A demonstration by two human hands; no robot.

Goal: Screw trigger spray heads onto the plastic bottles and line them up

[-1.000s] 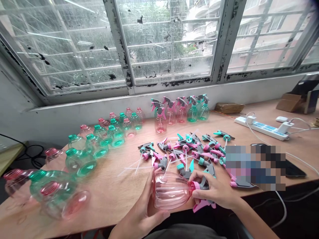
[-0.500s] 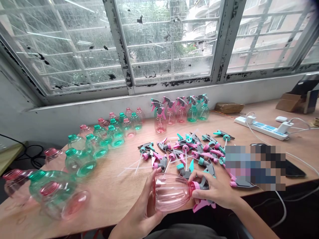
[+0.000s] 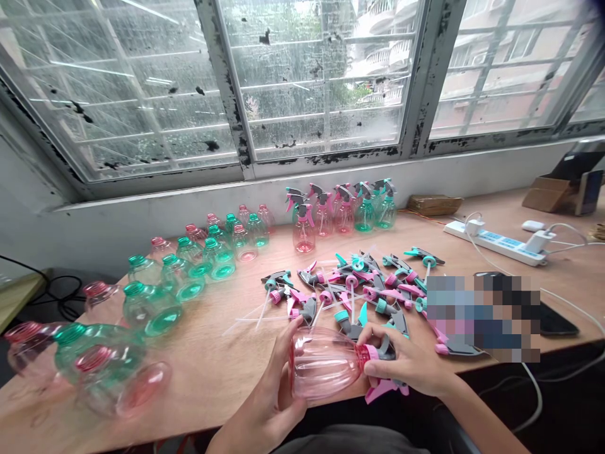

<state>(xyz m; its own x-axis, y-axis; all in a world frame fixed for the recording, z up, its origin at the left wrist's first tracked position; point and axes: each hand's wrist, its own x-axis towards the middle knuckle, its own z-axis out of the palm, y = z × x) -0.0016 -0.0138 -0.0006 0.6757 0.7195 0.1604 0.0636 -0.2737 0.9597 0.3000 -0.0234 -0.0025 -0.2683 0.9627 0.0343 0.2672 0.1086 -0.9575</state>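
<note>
A clear pink bottle (image 3: 325, 366) lies on its side in the air at the table's near edge, its neck pointing right. My left hand (image 3: 278, 384) is closed around its base end, thumb below and fingers above. At the neck, my right hand (image 3: 401, 359) grips the pink collar of a pink and grey spray head (image 3: 387, 386), which sits against the bottle's mouth. Whether the collar is fully screwed down I cannot tell. Just beyond my hands lies a loose pile of spray heads (image 3: 352, 284), pink-grey and teal-grey, with thin white tubes.
Open pink and green bottles (image 3: 220, 258) stand in rows on the left of the wooden table (image 3: 212, 359). Several bottles with spray heads (image 3: 345, 211) stand by the wall. At right are a power strip (image 3: 496, 243) with cables, a dark phone (image 3: 558, 318) and a blurred patch.
Almost nothing differs. Both hands keep their hold on the bottle and the spray head, with only a slight shift of the fingers.
</note>
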